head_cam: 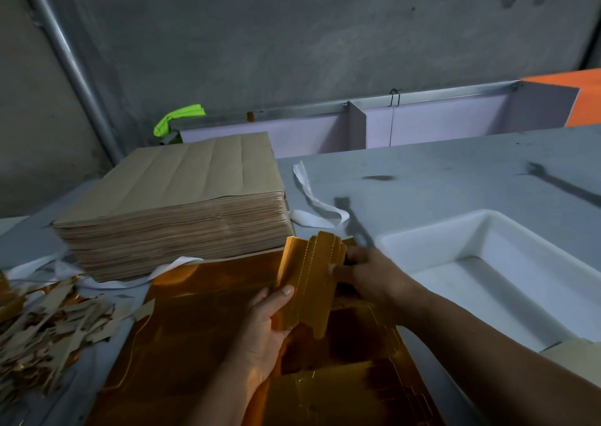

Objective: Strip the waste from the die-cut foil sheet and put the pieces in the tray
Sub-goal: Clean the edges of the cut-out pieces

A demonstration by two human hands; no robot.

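Observation:
A gold die-cut foil piece with scored lines is held up above the table between both hands. My left hand grips its lower left edge, thumb on top. My right hand pinches its right edge. Beneath them lies a large gold foil sheet flat on the table. The white tray stands to the right, just beyond my right hand, with nothing visible inside it.
A thick stack of brown-backed sheets stands at the back left. A heap of stripped waste strips lies at the left edge. White paper strips curl behind the stack. A grey wall and a divided rack close the back.

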